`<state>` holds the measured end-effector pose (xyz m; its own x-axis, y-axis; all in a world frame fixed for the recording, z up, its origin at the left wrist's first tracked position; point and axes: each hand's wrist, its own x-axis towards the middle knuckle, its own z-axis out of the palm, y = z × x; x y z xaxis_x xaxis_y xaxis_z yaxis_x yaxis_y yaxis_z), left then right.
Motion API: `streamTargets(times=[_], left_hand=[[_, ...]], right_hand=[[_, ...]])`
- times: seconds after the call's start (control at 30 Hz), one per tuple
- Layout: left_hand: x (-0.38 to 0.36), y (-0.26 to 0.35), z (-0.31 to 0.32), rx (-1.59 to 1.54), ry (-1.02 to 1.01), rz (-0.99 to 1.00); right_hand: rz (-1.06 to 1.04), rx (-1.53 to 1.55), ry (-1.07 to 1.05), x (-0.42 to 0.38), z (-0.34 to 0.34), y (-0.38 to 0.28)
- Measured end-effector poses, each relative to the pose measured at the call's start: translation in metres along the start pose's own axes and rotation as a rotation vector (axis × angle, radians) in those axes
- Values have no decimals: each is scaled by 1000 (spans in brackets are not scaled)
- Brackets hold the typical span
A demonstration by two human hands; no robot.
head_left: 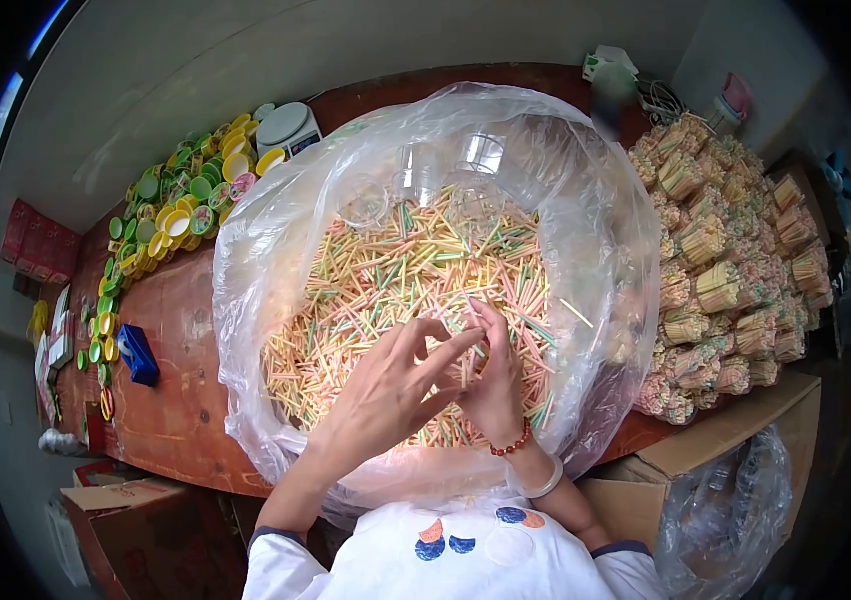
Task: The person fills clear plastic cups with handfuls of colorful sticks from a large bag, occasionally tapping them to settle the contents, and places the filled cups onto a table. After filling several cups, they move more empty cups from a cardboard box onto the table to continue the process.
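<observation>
My left hand (pixel 380 390) reaches over a heap of thin, short pastel sticks (pixel 395 265) in pink, yellow and green. Its fingers are bent and spread apart, their tips close to my right hand (pixel 493 385). The fingers of that right hand are curled together, and whatever they pinch is hidden or too small to name. A beaded bracelet (pixel 512 440) and a pale bangle (pixel 547 478) circle the right wrist. Around the heap, a large clear plastic bag (pixel 255 300) lies opened wide. Several clear plastic jars (pixel 415 175) rest at the heap's far side.
Bundled sticks (pixel 715 285) are piled high on the right. Green and yellow lids (pixel 175 222) spread over the red-brown table (pixel 180 380) at left, near a white scale (pixel 285 127) and a blue tape dispenser (pixel 137 355). Cardboard boxes (pixel 160 530) stand below the front edge.
</observation>
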<state>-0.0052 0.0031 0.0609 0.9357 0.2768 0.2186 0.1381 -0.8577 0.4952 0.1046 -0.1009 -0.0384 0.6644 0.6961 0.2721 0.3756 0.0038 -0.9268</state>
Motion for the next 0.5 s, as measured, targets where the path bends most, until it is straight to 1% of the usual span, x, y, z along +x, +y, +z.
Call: streamTargets(times=[0.03, 0.1, 0.13, 0.17, 0.23, 0.27, 0.3, 0.37, 0.4, 0.47, 0.5], left_hand=[[0, -5, 5, -3, -2, -4], [-1, -17, 16, -78, -102, 54], [0, -17, 16, -104, -31, 100], [-1, -17, 14, -100, -28, 99], [-6, -18, 11, -302, 90, -121], [-8, -28, 16, -366, 128, -145], [-11, -29, 15, -367, 127, -147], [-14, -30, 13, -484, 154, -229], [-15, -30, 12, -484, 153, -230], [-17, -28, 10, -282, 185, -236], [-17, -26, 9, -282, 187, -238]], right_hand=[[4, 0, -3, -1, -1, 1], [63, -30, -68, 1, -4, -1], [53, -99, -60, 1, -4, 1], [49, -96, -61, 1, -3, 0], [23, -44, 3, -1, -3, -1], [100, 31, 5, -1, 0, 0], [103, 31, 4, -3, 0, 1], [48, 24, -10, -3, 0, 3], [50, 24, -10, -3, 0, 2], [30, 7, -16, -3, 0, 1], [30, 7, -19, -4, 0, 1]])
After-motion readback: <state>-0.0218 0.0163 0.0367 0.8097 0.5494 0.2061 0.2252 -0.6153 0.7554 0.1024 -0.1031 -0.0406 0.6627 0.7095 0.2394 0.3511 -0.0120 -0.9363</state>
